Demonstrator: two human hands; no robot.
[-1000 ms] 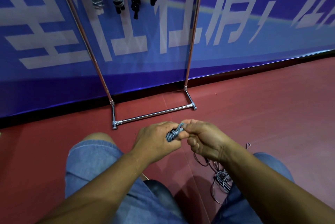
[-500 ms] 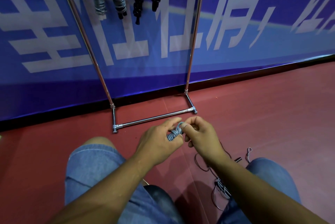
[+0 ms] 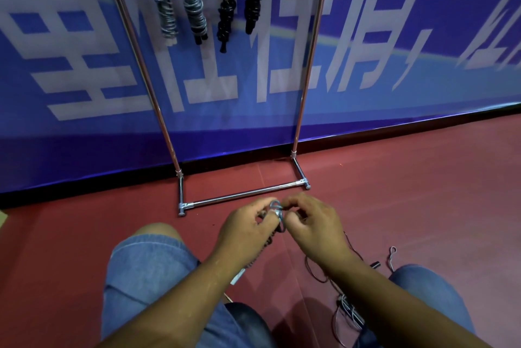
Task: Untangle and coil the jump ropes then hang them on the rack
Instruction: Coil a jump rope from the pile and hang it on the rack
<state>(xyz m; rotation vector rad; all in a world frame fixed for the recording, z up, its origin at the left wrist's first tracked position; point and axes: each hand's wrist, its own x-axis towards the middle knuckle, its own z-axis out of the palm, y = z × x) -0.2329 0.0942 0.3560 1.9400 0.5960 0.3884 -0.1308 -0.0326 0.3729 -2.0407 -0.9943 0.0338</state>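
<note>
Since a second ago both hands have drifted farther out, near the chrome tube rack (image 3: 242, 193). The left hand (image 3: 248, 228) curls round the coiled blue-grey jump rope (image 3: 276, 209); the right hand (image 3: 313, 223) pinches its top loop, I think.

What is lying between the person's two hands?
A grey-blue coiled jump rope, held by the left hand and pinched by the right hand, as the head view shows.
</note>
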